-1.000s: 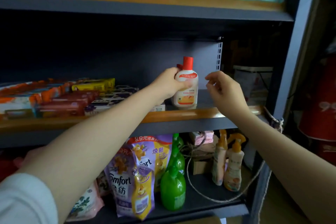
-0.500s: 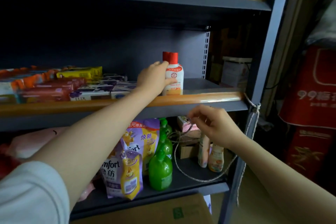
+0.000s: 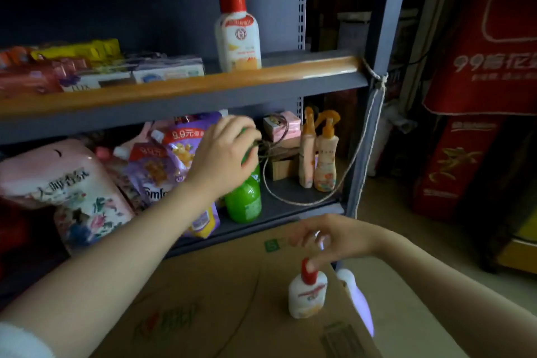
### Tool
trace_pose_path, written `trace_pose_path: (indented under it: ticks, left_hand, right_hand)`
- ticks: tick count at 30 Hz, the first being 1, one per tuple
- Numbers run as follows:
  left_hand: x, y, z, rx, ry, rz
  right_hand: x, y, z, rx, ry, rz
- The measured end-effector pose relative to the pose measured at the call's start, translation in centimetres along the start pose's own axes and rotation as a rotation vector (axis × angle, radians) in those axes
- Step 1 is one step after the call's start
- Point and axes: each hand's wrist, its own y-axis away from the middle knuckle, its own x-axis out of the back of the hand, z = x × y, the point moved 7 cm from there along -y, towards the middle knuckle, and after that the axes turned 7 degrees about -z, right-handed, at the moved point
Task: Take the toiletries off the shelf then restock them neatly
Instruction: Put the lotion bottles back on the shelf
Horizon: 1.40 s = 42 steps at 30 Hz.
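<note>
A white lotion bottle with a red cap [image 3: 238,38] stands upright on the middle shelf [image 3: 203,87], with a second red cap just behind it. My left hand [image 3: 223,154] is lower down, in front of the bottom shelf, fingers and thumb curled round the top of a green bottle [image 3: 244,200]. Another white bottle with a red cap [image 3: 308,293] stands on a cardboard box [image 3: 220,293] in front of the shelf. My right hand [image 3: 331,238] hovers over it, fingertips pinching its red cap.
Soap packs [image 3: 101,73] fill the middle shelf's left. The bottom shelf holds purple refill pouches [image 3: 171,160], a pink floral bag [image 3: 75,192], two orange spray bottles [image 3: 319,154], small boxes and a looped rope [image 3: 363,136]. Red cartons [image 3: 479,67] stand to the right.
My left hand let go of the shelf bottle and dropped to the green bottle. My right hand sank to the bottle on the box. The view tilted down.
</note>
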Motion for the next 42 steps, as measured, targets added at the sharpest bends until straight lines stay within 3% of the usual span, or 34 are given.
trace_pose_path:
  ticks: [8,10,14,16,20,24,28,31,36,42]
  left_hand:
    - [-6.3,9.2,1.9,0.126,0.232,-0.342]
    - [-6.8,10.0,2.4,0.132,0.265,-0.391]
    - [-7.0,9.9,2.7,0.193,0.323,-0.445]
    - [-6.9,9.5,2.7,0.212,0.341,-0.479]
    - [-4.6,7.3,1.8,0.191,0.328,-0.400]
    - [-0.2,3.7,-0.4,0.184,0.293,-0.238]
    - [4.6,-0.6,-3.2,0.203,0.239,-0.092]
    - [7.1,-3.4,-5.3,0.211,0.162,-0.038]
    - [8.1,-7.3,-9.3,0.301,0.087,-0.082]
    - [7.3,-9.6,-11.4,0.380,0.094,-0.233]
  right_hand:
    - [-2.2,1.7,1.9,0.050,-0.372,0.200]
    - [-3.4,2.0,2.0,0.010,-0.276,0.110]
    - [-5.3,1.4,2.7,-0.109,0.180,0.022]
    - [-5.4,0.9,2.6,-0.104,0.162,0.042]
    - [-1.7,0.4,0.9,-0.034,0.003,0.241]
    - [4.6,0.7,-5.0,0.212,-0.310,0.489]
    - [12.4,1.1,-10.4,0.435,-0.316,0.798]
    - [17.8,0.9,-13.5,0.505,-0.259,0.935]
    - [24.3,-1.7,-16.1,0.445,-0.207,0.909]
    - [26.3,-5.2,-16.3,0.297,-0.095,0.801]
